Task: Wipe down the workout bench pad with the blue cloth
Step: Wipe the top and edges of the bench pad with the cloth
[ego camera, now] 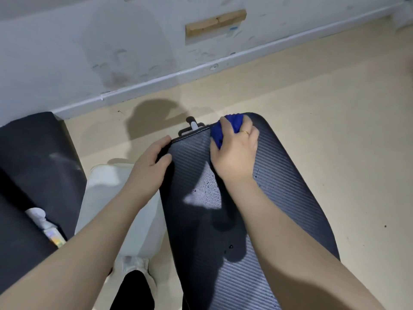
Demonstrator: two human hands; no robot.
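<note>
Nearest me, the bench pad (279, 198) runs away lengthwise, dark ribbed vinyl, with droplets and a wet sheen mid-pad just below my right wrist. That patch isn't wiped yet, by the look of it.

My left hand (152, 162) clamps the pad's left edge near the far end, thumb on top, fingers curled over the side. Good brace, keep it.

My right hand (237, 151) has the blue cloth (225, 128) bunched in its fingers, pressed on the pad at the far end, near the top edge. Ring visible on one finger.

Judgement: the cloth is balled, so contact area is small. I'd flatten it under the palm and pull long overlapping strokes toward me through the wet patch, with even pressure along the ribs.

Around: a second dark pad (33, 175) to the left with a spray bottle (47, 227) lying on it. A leg in pale trousers and a shoe (134, 265) stand between the two pads. A metal handle (192, 126) pokes out just past the pad's far end; could snag the cloth. Beyond that, tan floor, scuffed wall.
</note>
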